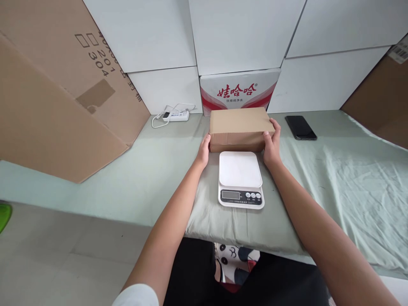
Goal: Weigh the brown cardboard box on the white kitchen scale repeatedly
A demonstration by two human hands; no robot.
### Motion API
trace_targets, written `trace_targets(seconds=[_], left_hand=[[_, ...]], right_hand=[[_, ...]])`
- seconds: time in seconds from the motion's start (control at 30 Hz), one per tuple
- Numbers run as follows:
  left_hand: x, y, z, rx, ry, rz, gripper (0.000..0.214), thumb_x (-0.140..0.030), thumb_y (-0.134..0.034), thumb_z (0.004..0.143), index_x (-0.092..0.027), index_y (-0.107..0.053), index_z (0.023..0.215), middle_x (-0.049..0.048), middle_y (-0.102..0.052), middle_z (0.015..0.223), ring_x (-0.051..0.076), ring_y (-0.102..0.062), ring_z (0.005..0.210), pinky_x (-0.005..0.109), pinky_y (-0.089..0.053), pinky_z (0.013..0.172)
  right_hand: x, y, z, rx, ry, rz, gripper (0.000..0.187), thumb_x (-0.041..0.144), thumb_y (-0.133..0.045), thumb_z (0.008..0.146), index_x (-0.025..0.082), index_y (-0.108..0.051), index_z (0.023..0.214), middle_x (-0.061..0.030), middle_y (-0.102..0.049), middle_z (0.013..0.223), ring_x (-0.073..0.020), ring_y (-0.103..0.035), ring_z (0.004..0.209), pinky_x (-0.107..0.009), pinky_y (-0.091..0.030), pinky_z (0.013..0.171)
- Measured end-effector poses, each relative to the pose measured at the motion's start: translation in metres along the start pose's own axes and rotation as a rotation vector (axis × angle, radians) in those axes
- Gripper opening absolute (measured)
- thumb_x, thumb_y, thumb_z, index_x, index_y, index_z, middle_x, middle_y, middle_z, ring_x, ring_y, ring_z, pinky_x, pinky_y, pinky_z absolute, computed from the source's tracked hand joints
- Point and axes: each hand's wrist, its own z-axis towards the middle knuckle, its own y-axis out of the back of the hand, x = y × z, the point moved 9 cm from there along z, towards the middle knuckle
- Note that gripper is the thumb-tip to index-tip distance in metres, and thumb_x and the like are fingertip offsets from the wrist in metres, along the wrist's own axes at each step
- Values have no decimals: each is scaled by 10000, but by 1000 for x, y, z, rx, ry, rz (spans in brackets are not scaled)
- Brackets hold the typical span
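Observation:
Between my two hands is a closed brown cardboard box (239, 123), just behind a white kitchen scale (240, 170). My left hand (203, 151) presses on the box's left end, its fingers partly hidden behind it. At the other end my right hand (272, 142) grips the right side, thumb on the front corner and fingers along the edge. The scale's plate is bare, its small display looks blank, and three round buttons sit beside the display. Whether the box rests on the cloth or is slightly lifted, I cannot tell.
A white box with red lettering (239, 91) stands behind, among white panels. A white power strip with cable (176, 115) lies to the left, a black phone (301, 127) to the right. Large cardboard (63, 93) leans at left; more cardboard (379, 93) stands at right. Green cloth (153, 170) covers the table.

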Motion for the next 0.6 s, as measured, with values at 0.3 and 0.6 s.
trace_targets(seconds=[0.3,0.6], left_hand=[[-4,-2,-4,14,-16,10,634,-709,-510,1092,-286,-758,1495,46,-738,1690,320,-506,1751,492,-422,1447],[4,19,-5,-133,105,-4,654,-640,-472,1137,-323,-618,1691,-17,-488,1904,276,-341,1836,458,-316,1503]], right_hand=[[1,0,-1,0,4,-7,876,863,-606,916,318,-517,1596,-135,-544,1760,-412,-457,1706,-706,-277,1486],[-4,3,-1,-22,55,-36,926,891,-553,960,327,-477,1691,-151,-661,1543,-429,-630,1504,-739,-475,1337]])
